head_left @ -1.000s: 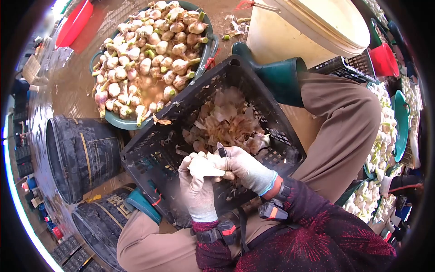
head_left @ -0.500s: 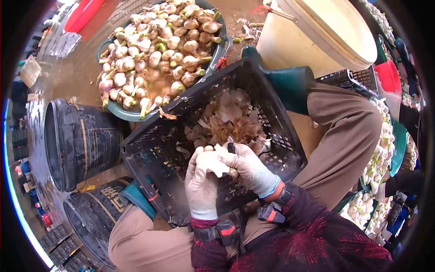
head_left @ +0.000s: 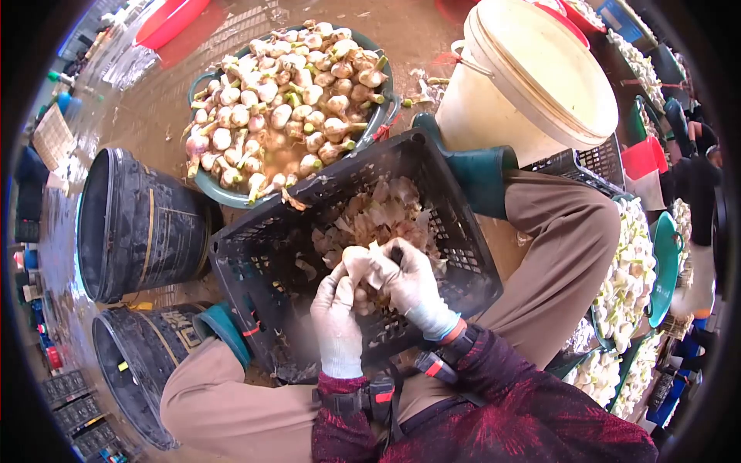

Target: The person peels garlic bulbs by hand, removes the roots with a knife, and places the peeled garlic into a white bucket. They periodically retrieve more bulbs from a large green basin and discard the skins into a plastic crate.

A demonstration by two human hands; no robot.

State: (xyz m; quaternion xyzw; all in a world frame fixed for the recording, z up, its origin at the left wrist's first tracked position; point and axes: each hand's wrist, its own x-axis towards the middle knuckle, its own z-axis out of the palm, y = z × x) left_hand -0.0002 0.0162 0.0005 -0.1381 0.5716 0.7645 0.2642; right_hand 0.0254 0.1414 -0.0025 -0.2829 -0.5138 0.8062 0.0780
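My left hand [head_left: 337, 318], in a whitish glove, is closed round a pale garlic bulb [head_left: 356, 261]. My right hand [head_left: 417, 292], gloved too, is closed and its fingertips meet the bulb from the right. A dark bit of a small knife [head_left: 395, 254] shows between the right fingers; the blade cannot be made out. Both hands are above a black plastic crate [head_left: 255, 309] between my legs. Loose papery garlic skins [head_left: 378, 212] lie heaped in the crate below the hands.
A green basin [head_left: 216, 193] full of untrimmed garlic bulbs stands beyond the crate. Black buckets [head_left: 147, 224] are at the left, a lidded cream bucket [head_left: 532, 77] at the upper right. Peeled garlic [head_left: 617, 270] fills containers beside my right leg. A person's arm [head_left: 701, 278] shows far right.
My right hand has turned, and the knife blade that showed above its fingers is now hidden. The bulb has been raised and tilted in my left fingers. The view has shifted slightly.
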